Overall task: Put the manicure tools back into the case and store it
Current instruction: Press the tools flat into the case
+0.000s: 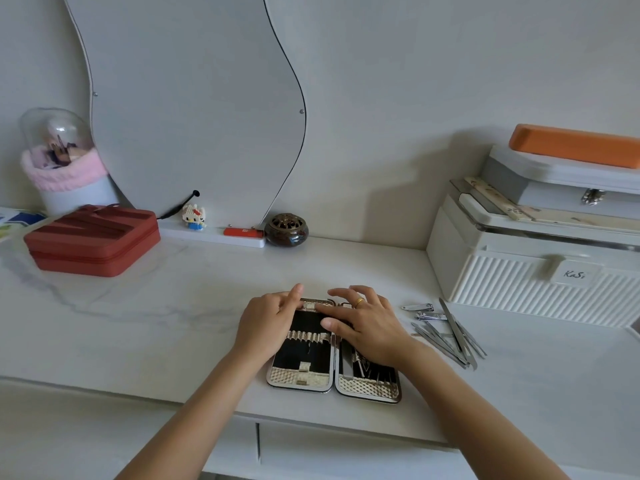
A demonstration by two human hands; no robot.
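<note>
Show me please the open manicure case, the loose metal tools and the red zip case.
manicure case (300,378): head view, left half's lower edge.
metal tools (446,336): head view, middle of pile.
red zip case (91,239): head view, lid.

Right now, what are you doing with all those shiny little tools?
A person is tidying a manicure set. The case lies open on the white counter, and both hands rest on its upper part: the left hand on the left half, the right hand across the hinge. Most of the metal tools, clippers and tweezers, lie loose beside the case on the right, not yet packed.
</note>
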